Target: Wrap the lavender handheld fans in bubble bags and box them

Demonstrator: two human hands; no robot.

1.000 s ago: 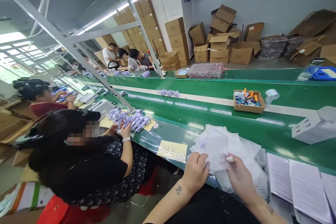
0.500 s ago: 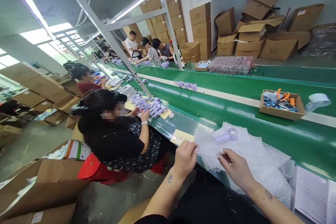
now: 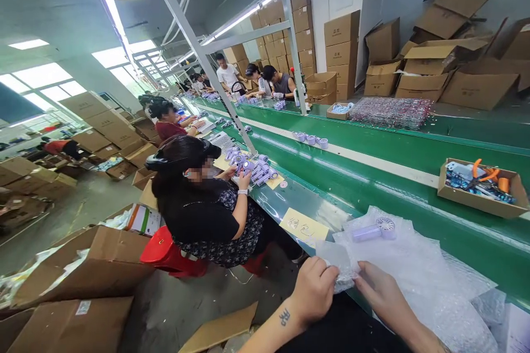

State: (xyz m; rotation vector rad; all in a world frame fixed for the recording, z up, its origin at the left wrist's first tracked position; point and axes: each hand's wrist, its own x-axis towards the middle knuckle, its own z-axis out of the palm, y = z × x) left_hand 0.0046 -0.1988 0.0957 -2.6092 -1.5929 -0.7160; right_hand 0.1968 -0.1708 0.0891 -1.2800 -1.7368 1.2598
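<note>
My left hand point(image 3: 315, 288) and my right hand point(image 3: 379, 297) meet at the near edge of the green bench, both pinching a small clear bubble-wrap bag point(image 3: 338, 263) between them. A heap of bubble-wrap bags point(image 3: 418, 270) spreads just beyond my hands. On top of that heap lies a small lilac handheld fan point(image 3: 373, 229), untouched by either hand.
A seated person point(image 3: 207, 209) works on lilac fans point(image 3: 253, 168) to my left. A yellow note point(image 3: 303, 226) lies on the bench. A tool box point(image 3: 480, 188) and three tape rolls point(image 3: 310, 139) sit on the conveyor point(image 3: 372, 168). Cardboard boxes point(image 3: 78, 287) crowd the floor.
The view has swung left and down. The fan now lies bare on the heap, and my hands have dropped closer to the bench edge with the bag.
</note>
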